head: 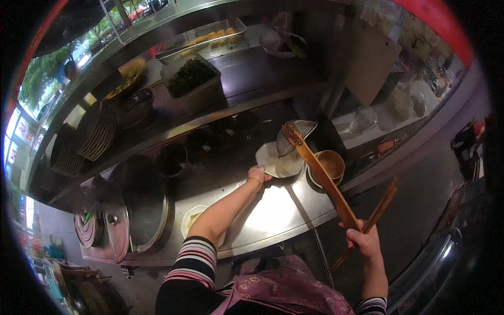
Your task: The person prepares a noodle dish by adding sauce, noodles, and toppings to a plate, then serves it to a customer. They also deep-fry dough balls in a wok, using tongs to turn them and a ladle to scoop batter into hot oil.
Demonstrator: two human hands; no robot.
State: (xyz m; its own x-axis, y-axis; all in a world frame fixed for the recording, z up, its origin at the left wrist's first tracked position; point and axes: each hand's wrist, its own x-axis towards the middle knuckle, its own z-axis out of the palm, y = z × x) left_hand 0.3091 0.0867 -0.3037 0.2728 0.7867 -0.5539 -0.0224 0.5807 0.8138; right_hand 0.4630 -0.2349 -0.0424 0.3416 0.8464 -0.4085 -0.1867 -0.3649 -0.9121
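My left hand (260, 174) grips the near left rim of a white angular bowl (271, 157) on the steel counter. Some pale food or liquid shows in its bottom. Above that bowl, a wire-mesh strainer (301, 129) is tipped on its side; its inside is mostly hidden. My right hand (363, 238) holds the strainer's long wooden handle (327, 181) together with a pair of long chopsticks (382, 204), which point away from the bowl. A second white dish (189, 216) with pale food lies partly hidden under my left forearm.
Just right of the bowl stand stacked round bowls (332, 163). A large round pot (145, 208) with lids is at the left. The raised shelf holds stacked plates (96, 134), a tub of chopped greens (193, 76) and a wire basket (236, 37) of yellow food.
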